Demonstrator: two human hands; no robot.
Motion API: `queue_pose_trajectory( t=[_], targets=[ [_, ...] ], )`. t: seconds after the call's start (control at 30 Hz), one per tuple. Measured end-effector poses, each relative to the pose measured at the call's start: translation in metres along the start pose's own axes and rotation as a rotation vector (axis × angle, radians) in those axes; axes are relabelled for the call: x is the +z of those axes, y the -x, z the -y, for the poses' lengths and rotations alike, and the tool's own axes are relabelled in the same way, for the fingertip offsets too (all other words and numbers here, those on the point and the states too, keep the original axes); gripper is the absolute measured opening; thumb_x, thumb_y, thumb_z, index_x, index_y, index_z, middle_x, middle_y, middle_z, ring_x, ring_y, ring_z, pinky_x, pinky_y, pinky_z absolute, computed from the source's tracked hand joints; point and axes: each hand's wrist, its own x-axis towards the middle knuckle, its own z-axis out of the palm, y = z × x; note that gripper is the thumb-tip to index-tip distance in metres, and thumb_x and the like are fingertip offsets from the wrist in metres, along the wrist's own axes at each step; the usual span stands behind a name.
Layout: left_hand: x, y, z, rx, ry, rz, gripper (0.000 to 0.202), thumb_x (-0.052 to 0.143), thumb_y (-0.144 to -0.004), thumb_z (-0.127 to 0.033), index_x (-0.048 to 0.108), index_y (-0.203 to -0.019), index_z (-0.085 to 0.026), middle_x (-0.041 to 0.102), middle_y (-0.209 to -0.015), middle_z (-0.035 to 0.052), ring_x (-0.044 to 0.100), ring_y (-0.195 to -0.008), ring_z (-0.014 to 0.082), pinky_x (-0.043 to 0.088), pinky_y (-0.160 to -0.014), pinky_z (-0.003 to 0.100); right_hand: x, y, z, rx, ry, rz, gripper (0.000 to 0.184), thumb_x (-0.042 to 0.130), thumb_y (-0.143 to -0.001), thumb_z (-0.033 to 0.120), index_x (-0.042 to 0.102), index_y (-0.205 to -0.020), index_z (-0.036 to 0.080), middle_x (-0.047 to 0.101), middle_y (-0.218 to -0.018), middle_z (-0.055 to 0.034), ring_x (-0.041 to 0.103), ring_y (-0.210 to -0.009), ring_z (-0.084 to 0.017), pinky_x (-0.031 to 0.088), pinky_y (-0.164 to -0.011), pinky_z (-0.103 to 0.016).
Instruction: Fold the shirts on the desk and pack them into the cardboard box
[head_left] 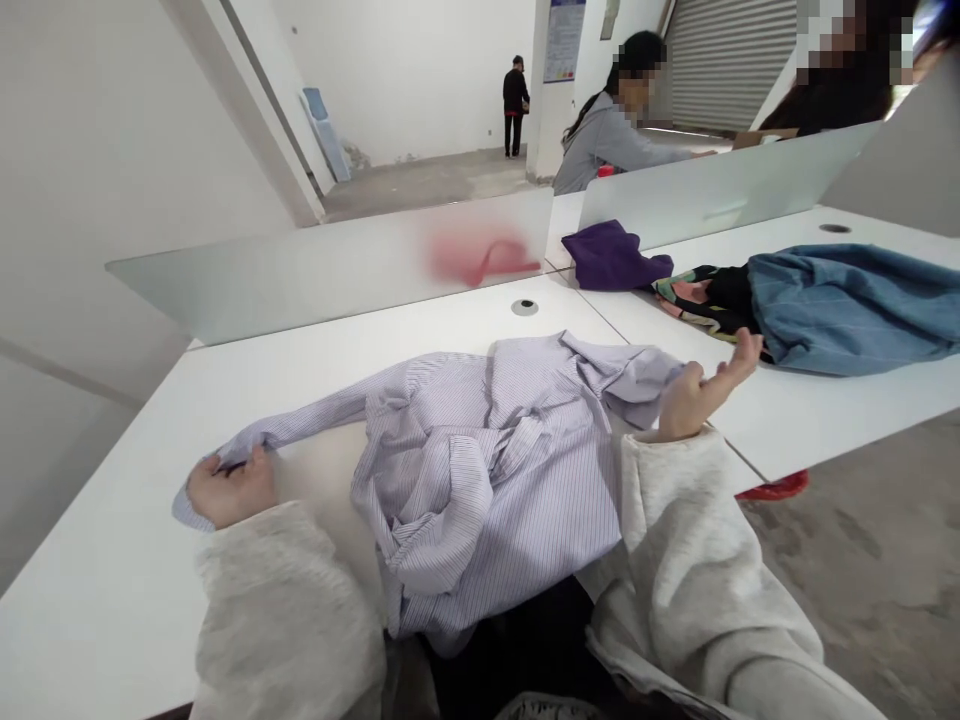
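Head view, left hand [229, 490] gripping striped shirt cuff [186, 508], right hand [694, 400] open

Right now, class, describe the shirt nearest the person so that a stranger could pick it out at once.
On the white desk right in front of the person lies a bunched shirt. Its sleeve stretches out to the left hand. Unlike the purple cloth and blue garment farther along, it is pale lilac with fine stripes.
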Motion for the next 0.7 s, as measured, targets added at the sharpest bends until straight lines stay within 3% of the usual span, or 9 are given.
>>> queue_pose_trajectory(
  t=[0.07,0.17,0.27,0.33,0.4,0.47,0.53,0.6,0.7],
  targets=[
    [0.009,0.015,-0.019,-0.003,0.128,-0.178,0.029,0.027,-0.086,-0.04,0.049,-0.076,-0.024,0.063,-0.086,-0.0005,0.06,-0.11,0.0212,0.048,-0.093,0.049,0.001,0.013,0.002,-0.073,-0.015,-0.007,0.035,0.038,-0.081,0.015,0.055,-0.111,0.022,0.05,-0.132,-0.0099,0.044,-0.127,-0.023,0.037,-0.102,-0.046],
    [0.04,0.05,-0.06,0.001,0.283,-0.138,0.026,0.045,-0.086,-0.042,0.052,-0.108,-0.031,0.064,-0.112,0.0001,0.057,-0.117,0.0233,0.042,-0.105,0.05,0.013,0.035,0.009,-0.123,-0.107,0.478,0.026,0.037,-0.08,0.016,0.06,-0.09,0.022,0.066,-0.093,-0.0066,0.062,-0.094,-0.021,0.048,-0.087,-0.041],
    [0.08,0.096,-0.096,0.015,0.077,0.428,0.035,0.047,-0.088,-0.046,0.057,-0.116,-0.026,0.067,-0.113,0.0057,0.063,-0.106,0.0287,0.048,-0.098,0.053,0.025,0.054,0.015,-0.219,-0.204,0.995,0.033,0.04,-0.076,0.012,0.061,-0.099,0.02,0.067,-0.085,-0.0055,0.064,-0.08,-0.02,0.051,-0.077,-0.037],
    [0.104,0.125,-0.105,0.134,-0.171,0.791,0.054,0.058,-0.082,-0.052,0.051,-0.13,-0.027,0.056,-0.134,0.0084,0.053,-0.121,0.0316,0.045,-0.101,0.052,0.029,0.062,0.017,-0.319,-0.243,1.161,0.045,0.041,-0.074,0.01,0.057,-0.116,0.019,0.066,-0.098,-0.0077,0.063,-0.088,-0.02,0.051,-0.081,-0.038],
    [0.125,0.149,-0.1,0.27,-0.378,0.937,0.08,0.067,-0.073,-0.055,0.039,-0.141,-0.025,0.039,-0.148,0.0117,0.04,-0.133,0.0339,0.039,-0.107,0.053,0.029,0.066,0.017,-0.407,-0.265,1.213,0.056,0.041,-0.076,0.01,0.047,-0.131,0.018,0.065,-0.105,-0.0089,0.061,-0.094,-0.02,0.049,-0.085,-0.039],
    [0.138,0.165,-0.089,0.361,-0.513,0.92,0.085,0.069,-0.072,-0.052,0.037,-0.143,-0.02,0.034,-0.151,0.015,0.035,-0.136,0.0347,0.037,-0.108,0.054,0.028,0.067,0.016,-0.495,-0.252,1.254,0.06,0.041,-0.08,0.011,0.041,-0.139,0.017,0.064,-0.099,-0.0084,0.06,-0.092,-0.02,0.048,-0.083,-0.038],
    [0.145,0.173,-0.078,0.384,-0.564,0.858,0.06,0.061,-0.081,-0.04,0.047,-0.135,-0.019,0.045,-0.144,0.0136,0.04,-0.133,0.0321,0.039,-0.106,0.052,0.028,0.067,0.014,-0.573,-0.205,1.302,0.054,0.04,-0.085,0.014,0.044,-0.138,0.018,0.063,-0.087,-0.0066,0.059,-0.083,-0.02,0.048,-0.077,-0.036],
    [0.144,0.172,-0.074,0.328,-0.555,0.801,0.034,0.048,-0.087,-0.028,0.061,-0.118,-0.022,0.061,-0.128,0.009,0.052,-0.122,0.0272,0.043,-0.102,0.047,0.028,0.068,0.013,-0.615,-0.169,1.337,0.042,0.039,-0.089,0.018,0.055,-0.129,0.019,0.062,-0.081,-0.0058,0.059,-0.077,-0.019,0.048,-0.073,-0.034],
    [0.129,0.161,-0.077,0.161,-0.455,0.694,0.028,0.039,-0.085,-0.024,0.066,-0.093,-0.025,0.071,-0.099,0.0049,0.065,-0.095,0.0232,0.052,-0.086,0.039,0.029,0.069,0.012,-0.587,-0.207,1.33,0.032,0.038,-0.094,0.023,0.063,-0.113,0.02,0.066,-0.089,-0.0076,0.062,-0.083,-0.019,0.048,-0.076,-0.034]
  ],
)
